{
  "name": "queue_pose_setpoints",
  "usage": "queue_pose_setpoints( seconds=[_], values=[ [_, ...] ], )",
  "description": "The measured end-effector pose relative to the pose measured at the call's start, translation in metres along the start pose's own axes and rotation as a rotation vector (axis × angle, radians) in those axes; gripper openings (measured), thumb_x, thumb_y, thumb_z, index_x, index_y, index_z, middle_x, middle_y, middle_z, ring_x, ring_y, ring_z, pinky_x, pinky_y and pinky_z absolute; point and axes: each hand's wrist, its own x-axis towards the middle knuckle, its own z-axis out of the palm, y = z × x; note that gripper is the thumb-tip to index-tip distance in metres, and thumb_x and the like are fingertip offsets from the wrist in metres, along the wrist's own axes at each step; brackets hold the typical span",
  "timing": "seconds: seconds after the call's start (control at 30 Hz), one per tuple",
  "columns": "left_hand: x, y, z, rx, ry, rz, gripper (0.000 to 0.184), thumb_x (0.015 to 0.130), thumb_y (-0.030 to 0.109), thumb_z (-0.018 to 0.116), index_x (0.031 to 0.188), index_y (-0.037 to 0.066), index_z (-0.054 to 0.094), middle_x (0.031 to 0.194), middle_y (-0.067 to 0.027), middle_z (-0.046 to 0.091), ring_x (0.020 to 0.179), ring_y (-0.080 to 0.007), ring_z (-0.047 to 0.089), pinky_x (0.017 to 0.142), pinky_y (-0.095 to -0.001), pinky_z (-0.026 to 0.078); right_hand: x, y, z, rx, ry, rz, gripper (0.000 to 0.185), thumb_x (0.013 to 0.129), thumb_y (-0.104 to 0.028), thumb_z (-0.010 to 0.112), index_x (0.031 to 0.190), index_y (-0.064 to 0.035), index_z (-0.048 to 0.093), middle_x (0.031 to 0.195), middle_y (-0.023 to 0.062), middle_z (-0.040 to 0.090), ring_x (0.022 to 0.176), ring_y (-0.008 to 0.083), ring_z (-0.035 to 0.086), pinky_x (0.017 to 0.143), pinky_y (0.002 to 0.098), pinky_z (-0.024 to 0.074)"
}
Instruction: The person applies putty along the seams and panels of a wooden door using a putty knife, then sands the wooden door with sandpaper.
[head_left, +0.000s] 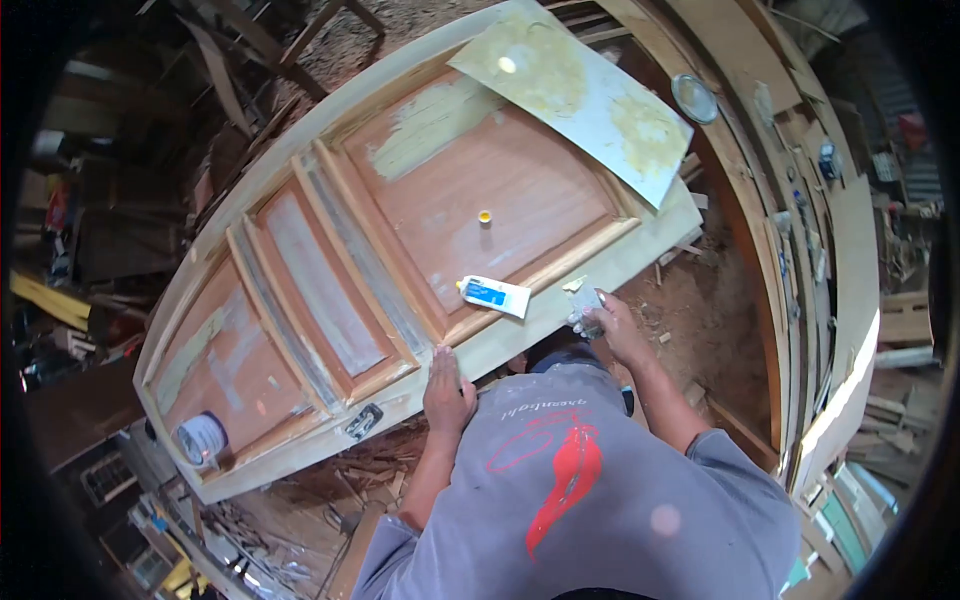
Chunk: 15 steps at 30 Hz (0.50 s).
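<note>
Scrap timber [375,455] litters the workshop around a panelled wooden door [520,175], stiff and probably heavy, best gripped by its outer frame. A tin [202,438] stands at its left end. The left hand [448,395] lies on the near edge, fingers extended, holding nothing. Beyond lies a soft, squeezable tube [495,297]. The right hand [617,328] has its fingers closed around a flat, paste-smeared scraper [583,300].

Single head view: worn on the person's head, facing forward and steeply down. The grey shirt [640,490] is closest, across the lower centre and lower right; the panelled wooden door [520,190] lies beyond, at middle range. Coverage is wide, curving into dark corners.
</note>
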Motion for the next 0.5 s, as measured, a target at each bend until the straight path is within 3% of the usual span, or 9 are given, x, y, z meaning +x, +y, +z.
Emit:
queue_pose_setpoints(
  seconds=[0.13,0.23,0.33,0.47,0.5],
  values=[
    [0.002,-0.004,-0.002,-0.123,0.145,-0.04,0.052,0.091,0.004,0.064,0.142,-0.008,0.061,0.141,-0.0285,0.066,0.134,-0.0427,0.063,0.115,-0.0469,0.05,-0.033,-0.01,0.017,0.055,0.064,0.038,0.036,0.102,-0.011,0.057,0.134,0.0028,0.066,0.106,0.008,0.075,0.094,0.0142,0.068,0.085,0.0328,0.0554],
    [0.006,-0.01,-0.001,-0.32,0.188,-0.249,0.042,0.094,0.005,0.065,0.134,-0.005,0.069,0.13,-0.0253,0.073,0.126,-0.0387,0.069,0.111,-0.0448,0.053,-0.052,-0.012,0.035,0.047,0.075,0.045,0.037,0.103,-0.013,0.056,0.135,0.0028,0.066,0.106,0.0092,0.076,0.094,0.0151,0.069,0.085,0.0335,0.0557],
    [0.004,-0.012,-0.003,-0.426,0.229,-0.296,0.036,0.094,0.006,0.066,0.128,-0.005,0.072,0.124,-0.024,0.076,0.122,-0.0362,0.072,0.109,-0.0428,0.053,-0.066,-0.009,0.048,0.063,0.057,0.038,0.039,0.108,-0.02,0.051,0.137,0.0029,0.065,0.108,0.0098,0.076,0.094,0.0156,0.069,0.086,0.0339,0.0557],
    [-0.015,-0.017,0.009,-0.535,0.274,-0.26,0.04,0.088,0.005,0.07,0.128,-0.002,0.07,0.136,-0.0239,0.07,0.127,-0.0388,0.067,0.111,-0.0451,0.052,-0.066,0.004,0.065,-0.041,0.016,0.067,0.049,0.113,-0.031,0.045,0.14,0.0041,0.065,0.109,0.0116,0.076,0.098,0.0192,0.071,0.091,0.0359,0.056],
    [-0.018,-0.014,0.003,-0.547,0.228,-0.272,0.04,0.086,0.005,0.071,0.126,-0.001,0.07,0.139,-0.0232,0.068,0.13,-0.0386,0.065,0.112,-0.0448,0.051,-0.061,0.012,0.069,-0.116,-0.014,-0.016,0.051,0.115,-0.035,0.046,0.144,0.0029,0.064,0.118,0.0115,0.075,0.103,0.0214,0.071,0.096,0.0375,0.0557]
  ],
)
